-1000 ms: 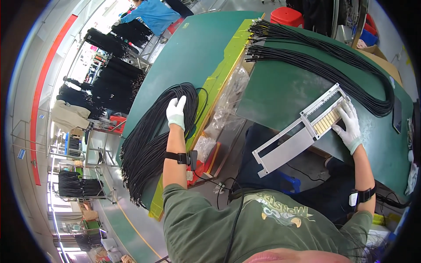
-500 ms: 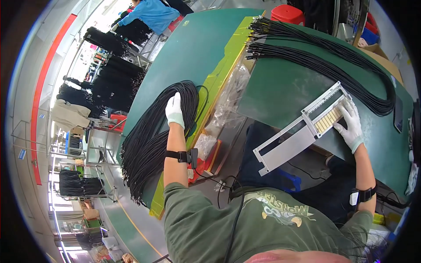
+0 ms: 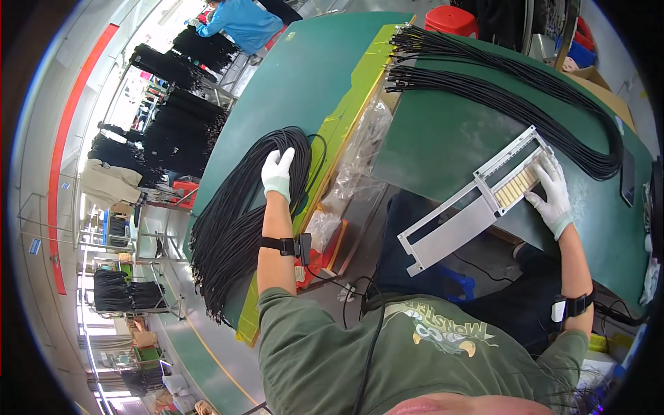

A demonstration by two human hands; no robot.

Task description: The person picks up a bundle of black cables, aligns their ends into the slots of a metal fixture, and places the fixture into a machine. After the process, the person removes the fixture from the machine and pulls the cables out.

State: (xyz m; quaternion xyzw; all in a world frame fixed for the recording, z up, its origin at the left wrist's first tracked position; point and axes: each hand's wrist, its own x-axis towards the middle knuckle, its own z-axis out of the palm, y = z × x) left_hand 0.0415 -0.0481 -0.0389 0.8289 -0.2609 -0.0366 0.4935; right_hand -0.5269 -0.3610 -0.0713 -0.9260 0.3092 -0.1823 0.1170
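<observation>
My left hand, in a white glove, rests on a thick bundle of black cables on the left table, its thumb and fingers apart. No single cable shows clearly between the fingers. My right hand, also gloved in white, lies spread on the right end of a long silver metal frame. Its fingertips reach over a row of cream-coloured strips set in that frame, and the thumb is stretched out beside them. The frame's lower left half juts past the edge of the green table.
Two more black cable bundles curve across the right table. A dark phone-like slab lies near its right edge. Clear plastic bags fill the gap between tables. At the top, a red stool and a person in blue.
The thumb of my left hand has spread away from the fingers over the cables. My right hand and the metal frame have stayed almost still.
</observation>
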